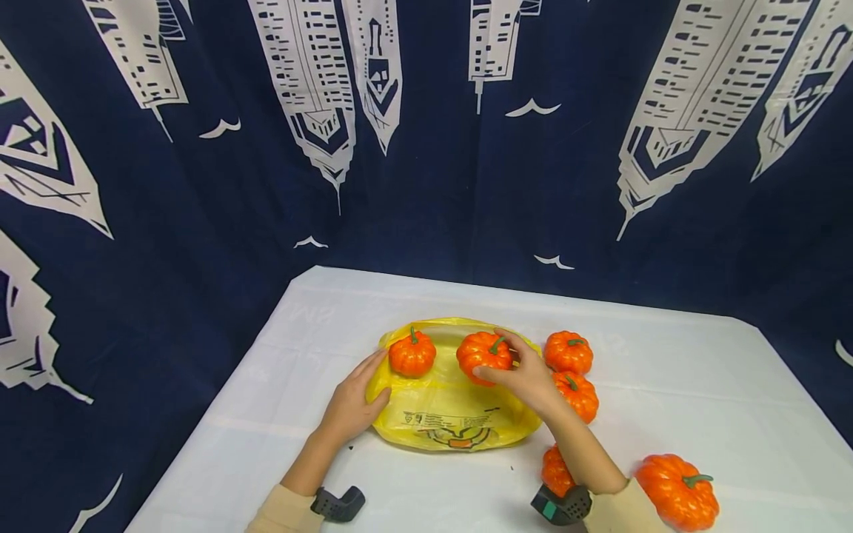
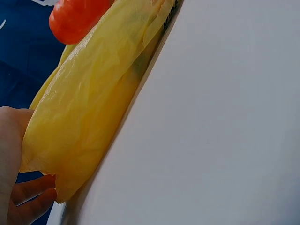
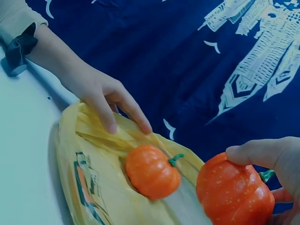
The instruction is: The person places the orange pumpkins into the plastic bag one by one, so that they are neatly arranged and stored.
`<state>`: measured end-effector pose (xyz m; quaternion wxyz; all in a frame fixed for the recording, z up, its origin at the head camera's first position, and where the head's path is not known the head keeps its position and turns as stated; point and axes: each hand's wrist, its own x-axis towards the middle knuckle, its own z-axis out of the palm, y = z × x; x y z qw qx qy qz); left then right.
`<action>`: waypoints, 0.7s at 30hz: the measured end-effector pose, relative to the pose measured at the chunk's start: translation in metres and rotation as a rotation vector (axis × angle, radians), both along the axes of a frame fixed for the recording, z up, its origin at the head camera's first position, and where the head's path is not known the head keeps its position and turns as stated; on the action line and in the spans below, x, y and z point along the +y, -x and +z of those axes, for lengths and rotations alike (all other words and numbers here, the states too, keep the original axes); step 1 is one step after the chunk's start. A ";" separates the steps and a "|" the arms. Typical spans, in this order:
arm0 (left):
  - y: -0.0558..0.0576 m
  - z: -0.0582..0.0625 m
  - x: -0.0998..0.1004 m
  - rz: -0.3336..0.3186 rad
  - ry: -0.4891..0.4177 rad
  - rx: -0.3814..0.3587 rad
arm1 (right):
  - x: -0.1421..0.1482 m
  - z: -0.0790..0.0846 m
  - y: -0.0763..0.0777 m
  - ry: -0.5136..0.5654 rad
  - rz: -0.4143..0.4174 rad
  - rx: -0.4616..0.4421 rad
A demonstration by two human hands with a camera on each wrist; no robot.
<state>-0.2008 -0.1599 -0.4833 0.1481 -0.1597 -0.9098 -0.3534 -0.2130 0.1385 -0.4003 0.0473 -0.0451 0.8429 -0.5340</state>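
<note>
My right hand [image 1: 526, 374] grips a small orange pumpkin [image 1: 477, 354] with a green stem over the yellow plastic bag [image 1: 426, 407], thumb on one side and fingers on the other. In the right wrist view the thumb lies across the top of this pumpkin [image 3: 229, 192]. Another pumpkin [image 1: 413, 355] lies on the bag's left part. At the bag's left edge, my left hand [image 1: 353, 400] touches the plastic with its fingers extended and thumb spread. The left wrist view shows the bag [image 2: 84, 122] hiding part of that hand's fingers [image 2: 33, 201].
To the right of the bag sit two pumpkins, one [image 1: 568, 352] behind the other [image 1: 578, 396]. A third pumpkin [image 1: 556, 471] is partly behind my right forearm, and a larger one [image 1: 676, 492] lies at the near right. A dark blue cloth [image 1: 426, 200] hangs beyond the white table [image 1: 666, 385].
</note>
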 end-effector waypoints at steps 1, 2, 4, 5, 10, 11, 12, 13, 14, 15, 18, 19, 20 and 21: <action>0.000 0.000 0.000 -0.001 -0.002 0.001 | -0.003 -0.001 0.001 -0.006 -0.003 0.002; 0.000 0.000 0.000 0.000 0.000 0.002 | -0.005 -0.002 0.002 -0.010 -0.004 0.004; 0.000 0.001 0.000 -0.001 0.000 0.003 | -0.010 -0.004 0.003 -0.021 -0.006 0.012; 0.000 0.001 0.000 -0.001 0.001 0.001 | -0.013 -0.006 0.004 -0.028 -0.007 0.018; 0.000 0.002 0.001 -0.004 0.001 -0.009 | -0.026 -0.010 0.008 -0.044 -0.034 0.047; 0.000 0.003 0.001 -0.004 0.000 -0.011 | -0.028 -0.011 0.008 -0.037 -0.042 0.047; 0.000 0.003 0.001 -0.005 -0.001 -0.012 | -0.031 -0.012 0.009 -0.029 -0.048 0.045; 0.000 0.002 0.001 -0.005 -0.002 -0.012 | -0.034 -0.012 0.009 -0.023 -0.055 0.040; 0.000 0.002 0.001 -0.006 -0.002 -0.010 | -0.036 -0.013 0.010 -0.019 -0.062 0.031; 0.000 0.002 0.000 -0.008 -0.004 -0.011 | -0.038 -0.013 0.010 -0.013 -0.069 0.022; 0.001 0.000 0.000 -0.007 -0.003 -0.005 | -0.045 -0.013 0.012 -0.016 -0.084 0.007; 0.001 0.000 -0.001 -0.008 -0.004 -0.003 | -0.046 -0.013 0.013 -0.022 -0.091 0.003; 0.001 0.000 -0.001 -0.010 -0.003 0.001 | -0.048 -0.013 0.014 -0.029 -0.099 -0.003; 0.001 0.000 -0.001 -0.011 -0.004 0.000 | -0.050 -0.013 0.015 -0.034 -0.107 -0.006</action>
